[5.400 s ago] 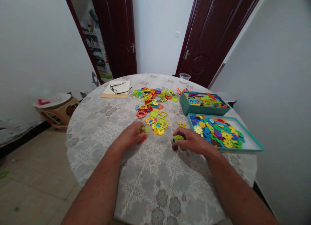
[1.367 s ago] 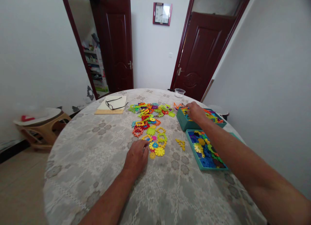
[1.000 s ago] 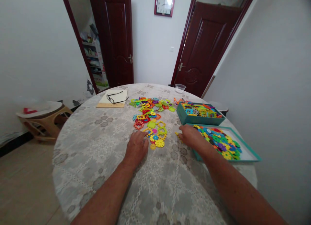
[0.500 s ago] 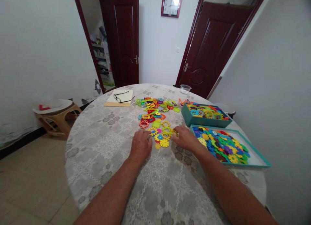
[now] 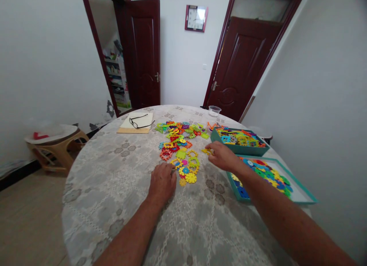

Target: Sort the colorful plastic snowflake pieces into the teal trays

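My left hand [image 5: 162, 183] rests knuckles-up on the round table [image 5: 120, 189], fingers curled, its tips at the near edge of a cluster of flat plastic pieces [image 5: 185, 167]; I cannot see anything in it. My right hand [image 5: 223, 155] hovers a little above the table and pinches a small yellow piece [image 5: 207, 151] at its fingertips. It is just left of the deep teal box [image 5: 239, 141] full of pieces. More coloured pieces [image 5: 179, 130] lie scattered farther back.
A shallow teal tray [image 5: 289, 185] of pieces lies under my right forearm. Glasses [image 5: 138, 121] rest on a notebook at the back left, and a clear cup [image 5: 214, 110] stands at the far edge. A wooden stool [image 5: 57, 143] is left of the table.
My right hand reached into the deep box, came back to the table, and now has lifted a yellow piece toward the box. My left hand stayed by the near cluster.
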`<state>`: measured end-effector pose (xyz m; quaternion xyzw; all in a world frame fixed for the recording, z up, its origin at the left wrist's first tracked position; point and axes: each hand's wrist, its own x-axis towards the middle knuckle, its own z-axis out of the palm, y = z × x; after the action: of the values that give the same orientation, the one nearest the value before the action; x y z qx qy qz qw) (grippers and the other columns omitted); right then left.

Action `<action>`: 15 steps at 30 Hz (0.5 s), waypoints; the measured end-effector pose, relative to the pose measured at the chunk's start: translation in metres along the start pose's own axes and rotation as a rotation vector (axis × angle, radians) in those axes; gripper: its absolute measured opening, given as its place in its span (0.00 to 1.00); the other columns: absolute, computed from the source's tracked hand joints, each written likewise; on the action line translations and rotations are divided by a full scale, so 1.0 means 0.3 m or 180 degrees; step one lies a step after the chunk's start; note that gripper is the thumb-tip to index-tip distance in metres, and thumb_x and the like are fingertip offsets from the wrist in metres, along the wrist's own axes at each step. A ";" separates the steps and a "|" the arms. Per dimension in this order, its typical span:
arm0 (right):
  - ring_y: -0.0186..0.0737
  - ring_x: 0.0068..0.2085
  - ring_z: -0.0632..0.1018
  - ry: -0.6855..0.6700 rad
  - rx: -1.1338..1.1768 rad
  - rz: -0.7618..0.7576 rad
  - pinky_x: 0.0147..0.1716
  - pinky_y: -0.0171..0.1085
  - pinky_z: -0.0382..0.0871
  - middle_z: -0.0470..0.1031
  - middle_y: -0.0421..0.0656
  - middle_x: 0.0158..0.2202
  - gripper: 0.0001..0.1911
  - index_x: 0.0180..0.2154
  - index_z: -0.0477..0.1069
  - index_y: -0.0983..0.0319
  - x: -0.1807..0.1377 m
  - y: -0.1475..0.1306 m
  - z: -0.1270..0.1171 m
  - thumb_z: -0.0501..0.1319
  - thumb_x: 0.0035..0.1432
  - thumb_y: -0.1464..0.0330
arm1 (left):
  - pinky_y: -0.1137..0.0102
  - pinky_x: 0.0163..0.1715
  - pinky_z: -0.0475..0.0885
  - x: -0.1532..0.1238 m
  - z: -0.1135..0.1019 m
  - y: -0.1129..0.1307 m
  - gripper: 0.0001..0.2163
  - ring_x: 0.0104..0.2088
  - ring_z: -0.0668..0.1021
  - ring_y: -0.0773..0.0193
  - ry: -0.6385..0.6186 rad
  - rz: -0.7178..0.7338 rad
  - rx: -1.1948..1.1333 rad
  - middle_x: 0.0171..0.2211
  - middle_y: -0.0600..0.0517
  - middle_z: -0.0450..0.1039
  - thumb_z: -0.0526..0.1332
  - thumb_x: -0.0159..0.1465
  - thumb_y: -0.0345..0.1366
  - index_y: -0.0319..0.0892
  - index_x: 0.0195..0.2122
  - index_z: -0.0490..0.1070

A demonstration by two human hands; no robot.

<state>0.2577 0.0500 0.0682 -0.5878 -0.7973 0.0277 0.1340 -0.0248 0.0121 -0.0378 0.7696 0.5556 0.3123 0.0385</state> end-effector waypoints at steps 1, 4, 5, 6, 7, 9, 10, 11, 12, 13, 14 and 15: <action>0.46 0.53 0.75 0.0109 -0.0190 0.0030 0.58 0.38 0.64 0.75 0.52 0.52 0.22 0.55 0.75 0.66 0.042 0.031 -0.033 0.61 0.58 0.73 | 0.57 0.51 0.69 -0.001 0.001 0.000 0.08 0.48 0.75 0.51 0.0015 0.0000 0.0004 0.45 0.45 0.78 0.60 0.66 0.32 0.43 0.45 0.76; 0.50 0.55 0.74 0.0520 -0.0685 0.0420 0.58 0.41 0.64 0.74 0.55 0.54 0.23 0.57 0.73 0.67 0.181 0.144 -0.140 0.59 0.60 0.73 | 0.57 0.51 0.69 -0.003 0.003 -0.003 0.08 0.48 0.75 0.51 0.0053 0.0014 -0.0014 0.44 0.45 0.78 0.60 0.66 0.32 0.43 0.45 0.75; 0.51 0.55 0.75 0.0657 -0.0788 0.0623 0.57 0.41 0.65 0.73 0.57 0.55 0.23 0.58 0.72 0.67 0.222 0.184 -0.173 0.58 0.62 0.73 | 0.58 0.51 0.69 -0.002 0.004 -0.004 0.08 0.48 0.75 0.51 0.0062 0.0020 -0.0029 0.44 0.45 0.77 0.60 0.66 0.32 0.43 0.45 0.75; 0.51 0.56 0.75 0.0806 -0.0850 0.0803 0.56 0.41 0.65 0.72 0.58 0.57 0.25 0.60 0.70 0.68 0.254 0.221 -0.201 0.57 0.63 0.74 | 0.58 0.50 0.69 -0.002 0.004 -0.005 0.08 0.48 0.75 0.51 0.0071 0.0026 -0.0048 0.44 0.45 0.77 0.60 0.66 0.31 0.43 0.44 0.75; 0.51 0.56 0.75 0.0908 -0.0891 0.0960 0.56 0.41 0.65 0.71 0.59 0.58 0.25 0.61 0.70 0.68 0.277 0.253 -0.223 0.56 0.64 0.74 | 0.58 0.50 0.69 -0.002 0.003 -0.005 0.08 0.47 0.76 0.52 0.0081 0.0030 -0.0069 0.44 0.46 0.77 0.60 0.66 0.31 0.44 0.44 0.75; 0.51 0.57 0.75 0.1010 -0.0920 0.1122 0.56 0.41 0.66 0.71 0.60 0.58 0.25 0.62 0.69 0.69 0.293 0.294 -0.239 0.55 0.64 0.75 | 0.59 0.50 0.68 -0.001 0.001 -0.004 0.08 0.47 0.76 0.53 0.0104 0.0026 -0.0096 0.43 0.46 0.77 0.60 0.65 0.30 0.44 0.43 0.75; 0.52 0.57 0.75 0.1002 -0.0920 0.1132 0.56 0.42 0.66 0.71 0.60 0.58 0.24 0.61 0.70 0.70 0.288 0.300 -0.232 0.54 0.65 0.75 | 0.59 0.50 0.68 -0.001 0.000 -0.002 0.08 0.47 0.76 0.53 0.0106 0.0017 -0.0101 0.43 0.46 0.77 0.60 0.65 0.30 0.44 0.43 0.75; 0.52 0.57 0.75 0.0970 -0.0913 0.1101 0.56 0.42 0.66 0.72 0.60 0.58 0.23 0.60 0.71 0.70 0.278 0.297 -0.216 0.55 0.65 0.74 | 0.59 0.50 0.68 -0.002 -0.002 0.000 0.08 0.47 0.76 0.53 0.0095 0.0007 -0.0099 0.43 0.46 0.77 0.60 0.65 0.30 0.44 0.43 0.75; 0.52 0.56 0.75 0.0930 -0.0901 0.1042 0.56 0.42 0.66 0.72 0.60 0.57 0.22 0.59 0.72 0.70 0.264 0.284 -0.192 0.55 0.65 0.74 | 0.59 0.49 0.68 -0.002 -0.004 0.003 0.07 0.47 0.76 0.52 0.0080 -0.0013 -0.0093 0.43 0.46 0.78 0.60 0.65 0.30 0.44 0.43 0.75; 0.52 0.56 0.75 0.0886 -0.0885 0.0966 0.57 0.42 0.66 0.73 0.59 0.56 0.21 0.57 0.73 0.69 0.249 0.262 -0.162 0.55 0.65 0.74 | 0.58 0.49 0.68 -0.003 -0.006 0.005 0.07 0.46 0.76 0.52 0.0059 -0.0031 -0.0086 0.43 0.46 0.78 0.60 0.65 0.31 0.44 0.43 0.75; 0.51 0.57 0.75 0.0839 -0.0867 0.0877 0.58 0.42 0.65 0.74 0.58 0.56 0.20 0.56 0.74 0.68 0.233 0.234 -0.130 0.55 0.65 0.74 | 0.58 0.49 0.68 -0.004 -0.007 0.008 0.07 0.46 0.75 0.52 0.0041 -0.0046 -0.0079 0.43 0.46 0.78 0.60 0.65 0.31 0.44 0.43 0.75; 0.50 0.57 0.74 0.0789 -0.0851 0.0774 0.59 0.41 0.64 0.74 0.56 0.56 0.19 0.55 0.75 0.67 0.218 0.201 -0.096 0.55 0.65 0.74 | 0.58 0.48 0.68 -0.004 -0.008 0.010 0.07 0.46 0.75 0.51 0.0030 -0.0060 -0.0071 0.43 0.46 0.78 0.60 0.66 0.31 0.43 0.43 0.76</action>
<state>0.3029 0.1271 0.0957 -0.6911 -0.6946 -0.1348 0.1476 -0.0238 0.0091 -0.0351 0.7624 0.5595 0.3217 0.0475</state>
